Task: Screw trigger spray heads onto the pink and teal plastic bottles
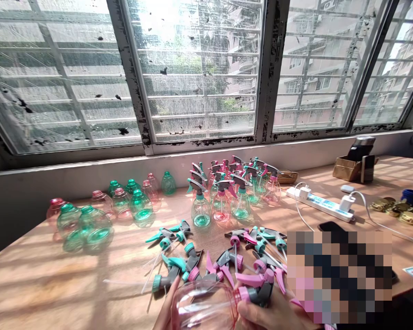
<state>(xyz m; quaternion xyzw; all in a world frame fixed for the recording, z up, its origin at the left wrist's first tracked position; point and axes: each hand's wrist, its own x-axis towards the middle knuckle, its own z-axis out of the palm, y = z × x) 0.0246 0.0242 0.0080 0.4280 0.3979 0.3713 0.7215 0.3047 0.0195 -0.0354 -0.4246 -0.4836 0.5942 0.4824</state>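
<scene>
At the bottom edge a clear pink spray bottle (203, 305) lies on its side, its neck pointing right. My left hand (165, 306) is closed around its base end, mostly hidden behind the bottle and cut off by the frame. A grey and pink trigger sprayer head (259, 293) sits at the bottle's neck, its tube inside. My right hand (270, 314) grips the pink collar of this head, thumb on the near side. Just beyond my hands lies a loose pile of sprayer heads, among them a teal one (163, 280) and a pink one (223, 263).
Bottles without heads, such as a green one (142, 208), stand at the back left. Several bottles with heads, including a green one (202, 211), stand mid-table. Rightward are a power strip (320, 204), a cardboard box (347, 168), gold lids (408, 215) and a blurred patch.
</scene>
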